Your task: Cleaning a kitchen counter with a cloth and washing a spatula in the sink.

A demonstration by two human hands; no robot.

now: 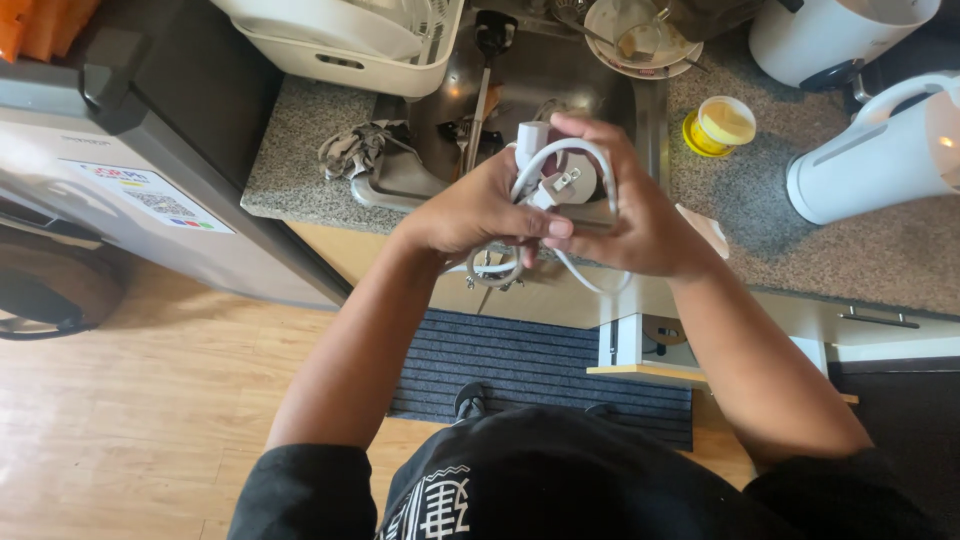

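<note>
Head view, looking straight down at a kitchen counter edge. Both hands meet above the front lip of a stainless steel sink [560, 80], held over it in mid-air.

Left hand [470, 210]: fingers curled shut around a coiled white power cord with a two-pronged plug [565, 180]; thumb lies across the coils. Right hand [640, 215]: wrapped over the same bundle from the other side, fingers closed on the top loop. The hands touch each other. One loop of cord hangs below them, in front of the cabinet face.

Surface: speckled grey granite-look countertop [880, 250] either side of the sink. Left of the basin, a crumpled grey cloth [360, 145]; above it a white plastic dish rack [350, 35]. Inside the sink, a long-handled utensil and other items, too dim to identify. At the far rim, a round plate with food scraps [640, 45]. Right of the basin, a small yellow lidded tub [720, 125], and further right two white plastic jug-shaped appliances [880, 150], one behind the other.

Room: pale wood-plank floor [150, 400]; dark striped mat [540, 365] in front of the sink cabinet, with a foot on it. Grey appliance with a sticker panel [130, 170] stands left of the counter. A pale cabinet drawer [650, 350] is pulled open below the counter, right of centre. The person wears a black printed shirt [560, 490].
</note>
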